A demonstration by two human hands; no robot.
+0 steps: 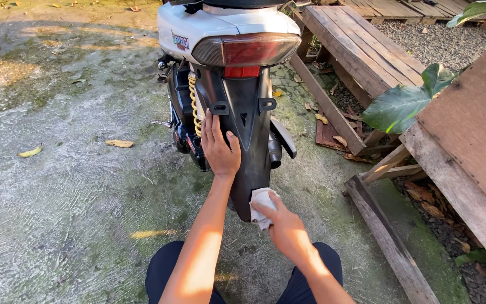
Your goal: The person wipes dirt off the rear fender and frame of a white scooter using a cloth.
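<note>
Scooter [229,50] seen from behind, parked on mossy concrete ground [74,186]; white body, red tail light [247,50], black rear mudguard [248,141], yellow shock spring [193,104] on its left side. Left hand [219,147] laid flat against the mudguard's left edge, fingers together and pointing up, holding nothing. Right hand [282,225] closed around a bunched white cloth [262,204], which is pressed to the lower end of the mudguard, just above the ground. Person's dark-trousered knees at bottom of view, either side of the arms. Wooden pallets [361,50] and a weathered wooden frame [457,180] to the right, with a big green leaf [403,101] between them. Dry yellow leaves [119,143] scattered on the ground to the left.
</note>
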